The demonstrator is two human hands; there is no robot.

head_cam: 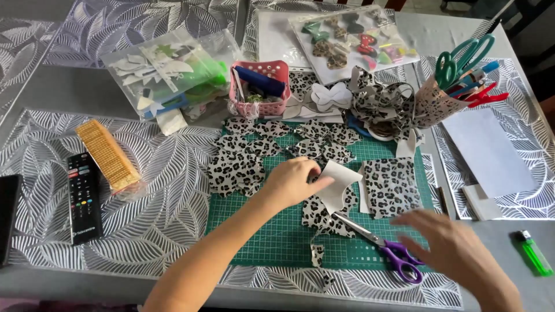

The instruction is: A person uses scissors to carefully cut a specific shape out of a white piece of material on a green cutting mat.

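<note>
My left hand (293, 181) pinches a white, cut-out piece of fabric (340, 186) over a green cutting mat (272, 231). Under that piece lies a leopard-print cut-out (321, 218). My right hand (457, 248) hovers, blurred, with fingers spread just right of purple-handled scissors (388, 249) that lie on the mat. It holds nothing. A square of leopard-print fabric (392, 186) rests to the right of the white piece. Several leopard-print cut shapes (248, 157) are spread over the mat's far left part.
A pink basket (260, 88), plastic bags of pieces (173, 72), a cup of scissors and pens (442, 95), a gold glitter strip (108, 156), a black remote (84, 196), white paper (488, 151) and a green lighter (533, 252) surround the mat.
</note>
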